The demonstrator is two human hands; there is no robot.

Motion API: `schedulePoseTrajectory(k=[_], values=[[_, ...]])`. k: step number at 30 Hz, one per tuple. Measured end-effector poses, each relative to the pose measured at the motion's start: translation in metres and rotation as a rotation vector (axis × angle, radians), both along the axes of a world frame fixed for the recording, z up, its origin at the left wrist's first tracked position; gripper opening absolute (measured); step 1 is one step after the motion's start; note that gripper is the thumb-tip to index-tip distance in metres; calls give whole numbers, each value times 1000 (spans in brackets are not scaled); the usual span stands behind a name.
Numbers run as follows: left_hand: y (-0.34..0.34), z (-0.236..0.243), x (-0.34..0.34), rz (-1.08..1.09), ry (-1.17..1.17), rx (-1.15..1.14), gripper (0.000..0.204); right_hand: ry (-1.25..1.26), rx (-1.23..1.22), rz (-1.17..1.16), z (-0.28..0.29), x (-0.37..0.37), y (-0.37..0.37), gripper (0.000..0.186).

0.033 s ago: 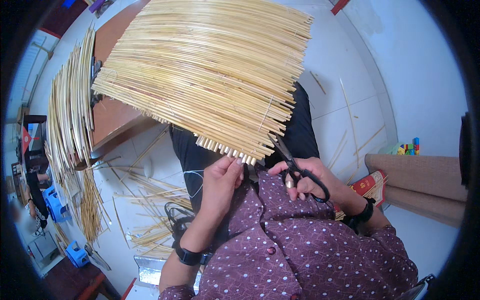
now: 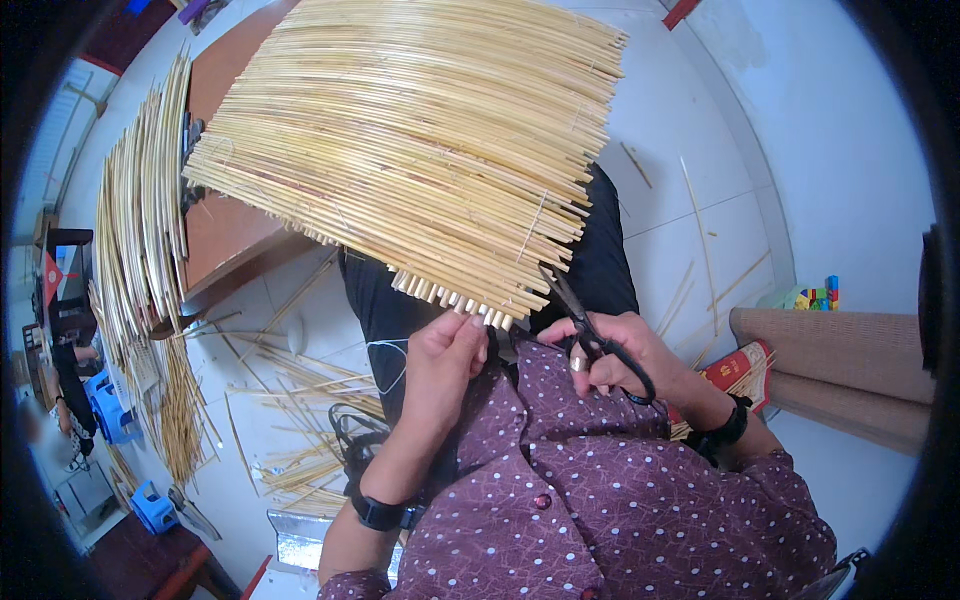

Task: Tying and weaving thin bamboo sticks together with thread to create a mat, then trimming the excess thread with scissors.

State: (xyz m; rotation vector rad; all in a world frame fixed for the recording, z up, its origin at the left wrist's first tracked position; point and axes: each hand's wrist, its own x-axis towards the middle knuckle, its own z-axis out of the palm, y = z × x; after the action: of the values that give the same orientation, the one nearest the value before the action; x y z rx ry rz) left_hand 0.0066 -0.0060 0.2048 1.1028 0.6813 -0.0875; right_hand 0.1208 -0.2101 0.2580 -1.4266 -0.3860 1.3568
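Two hands met at the near edge of the bamboo stick mat, which lay across the person's lap and slanted up toward a wooden table. A slip seemed the main risk: the black scissors had their blades close by the binding string, and a stray cut there could loosen the sticks. The left hand pinched the stick ends between curled fingers, forearm rising from below. The right hand was closed through the scissor handles, blades pointing up at the mat.
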Motion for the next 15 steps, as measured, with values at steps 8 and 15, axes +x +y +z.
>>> schedulePoseTrajectory(k=[8, 15], values=[[0, 1, 0, 63, 15, -179, 23, -348, 59, 195, -4, 5, 4, 44], [-2, -2, 9, 76, 160, -226, 23, -446, -30, -89, -6, 3, 19, 50]])
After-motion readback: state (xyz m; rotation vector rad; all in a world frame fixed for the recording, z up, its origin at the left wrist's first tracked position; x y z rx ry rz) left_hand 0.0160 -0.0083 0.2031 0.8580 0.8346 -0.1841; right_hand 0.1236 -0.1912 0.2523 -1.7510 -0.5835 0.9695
